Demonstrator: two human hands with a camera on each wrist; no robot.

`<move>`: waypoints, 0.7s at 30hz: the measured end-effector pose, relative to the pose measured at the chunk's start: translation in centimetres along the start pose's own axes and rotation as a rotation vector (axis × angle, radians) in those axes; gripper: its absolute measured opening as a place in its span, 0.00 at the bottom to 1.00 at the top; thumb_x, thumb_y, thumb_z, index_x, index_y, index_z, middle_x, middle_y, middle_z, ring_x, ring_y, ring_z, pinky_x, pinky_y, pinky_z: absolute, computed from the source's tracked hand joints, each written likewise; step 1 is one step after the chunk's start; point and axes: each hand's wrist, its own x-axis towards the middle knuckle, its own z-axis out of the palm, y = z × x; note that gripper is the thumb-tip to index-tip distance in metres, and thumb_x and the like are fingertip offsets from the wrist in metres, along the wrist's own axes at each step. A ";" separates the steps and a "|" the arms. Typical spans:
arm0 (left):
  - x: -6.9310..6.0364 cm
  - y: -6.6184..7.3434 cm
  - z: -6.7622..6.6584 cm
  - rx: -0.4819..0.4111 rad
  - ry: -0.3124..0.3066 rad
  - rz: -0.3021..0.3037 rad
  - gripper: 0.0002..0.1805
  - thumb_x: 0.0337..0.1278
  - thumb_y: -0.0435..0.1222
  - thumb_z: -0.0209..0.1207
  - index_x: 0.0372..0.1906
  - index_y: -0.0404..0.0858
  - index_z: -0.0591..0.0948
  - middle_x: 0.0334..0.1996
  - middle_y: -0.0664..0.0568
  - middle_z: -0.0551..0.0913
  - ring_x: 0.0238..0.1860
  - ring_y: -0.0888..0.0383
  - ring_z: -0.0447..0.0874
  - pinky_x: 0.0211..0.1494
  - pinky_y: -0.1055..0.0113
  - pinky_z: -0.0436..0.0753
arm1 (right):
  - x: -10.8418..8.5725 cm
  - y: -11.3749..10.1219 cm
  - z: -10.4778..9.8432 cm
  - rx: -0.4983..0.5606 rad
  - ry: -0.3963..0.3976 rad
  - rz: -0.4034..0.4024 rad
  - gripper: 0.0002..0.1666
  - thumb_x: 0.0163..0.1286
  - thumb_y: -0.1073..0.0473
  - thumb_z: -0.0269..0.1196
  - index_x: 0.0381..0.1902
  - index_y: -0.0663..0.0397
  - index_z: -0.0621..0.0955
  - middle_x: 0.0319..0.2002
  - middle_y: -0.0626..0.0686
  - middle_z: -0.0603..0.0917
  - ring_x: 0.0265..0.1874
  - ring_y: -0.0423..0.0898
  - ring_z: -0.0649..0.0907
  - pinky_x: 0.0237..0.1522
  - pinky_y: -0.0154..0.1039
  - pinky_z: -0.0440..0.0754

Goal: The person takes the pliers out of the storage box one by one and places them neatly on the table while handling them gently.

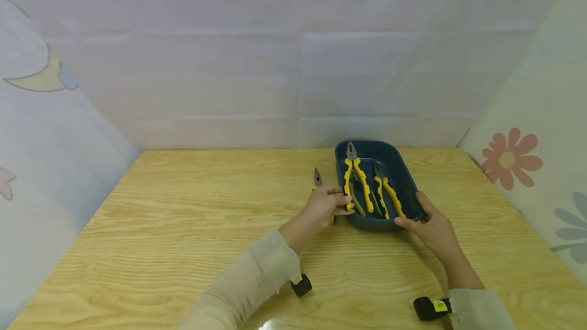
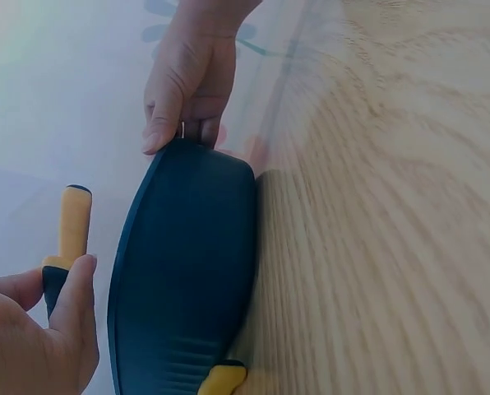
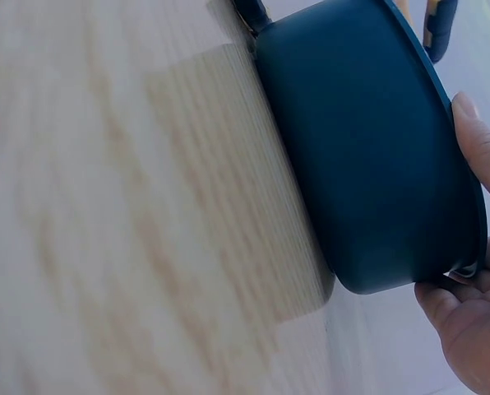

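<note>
My left hand [image 1: 321, 203] grips one yellow-and-black handle of a pair of combination pliers [image 1: 368, 190], held over the left side of a dark blue tray [image 1: 390, 152]. Their handles are spread and the metal nose points away. In the left wrist view, a yellow handle [image 2: 76, 222] sticks up from the fingers. My right hand [image 1: 433, 230] holds the tray's near right corner, thumb on the rim. Inside the tray lie other yellow-and-black pliers [image 1: 392, 198]; olive-coloured handles [image 1: 357, 201] show partly beneath the held pair.
Left of the tray, long-nosed pliers [image 1: 318, 178] lie on the wooden table [image 1: 183, 228], mostly hidden behind my left hand. A pale wall covering [image 1: 238, 80] stands along the table's back edge. Patterned side panels [image 1: 550, 116] flank the table.
</note>
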 end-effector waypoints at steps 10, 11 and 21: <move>-0.6 -0.1 -1.4 -0.019 0.020 -0.034 0.28 0.52 0.22 0.51 0.59 0.22 0.57 0.50 0.32 0.68 0.43 0.44 0.75 0.39 0.61 0.78 | 0.0 0.0 -0.1 0.004 -0.005 0.003 0.54 0.56 0.45 0.60 0.66 0.53 0.38 0.65 0.61 0.37 0.58 0.68 0.51 0.51 0.60 0.59; -0.6 -0.2 -1.5 -0.018 0.028 -0.034 0.28 0.51 0.22 0.51 0.59 0.23 0.58 0.50 0.32 0.68 0.43 0.43 0.75 0.39 0.61 0.78 | 0.0 0.1 -0.2 0.004 -0.004 0.002 0.54 0.56 0.45 0.60 0.66 0.53 0.38 0.65 0.61 0.37 0.58 0.68 0.51 0.51 0.59 0.59; -1.2 -0.7 -3.1 0.050 0.052 -0.014 0.27 0.52 0.24 0.52 0.58 0.23 0.60 0.51 0.32 0.67 0.41 0.42 0.76 0.40 0.61 0.77 | 0.1 0.1 0.0 0.028 -0.004 -0.008 0.55 0.56 0.45 0.60 0.66 0.53 0.38 0.65 0.61 0.37 0.59 0.66 0.50 0.52 0.58 0.58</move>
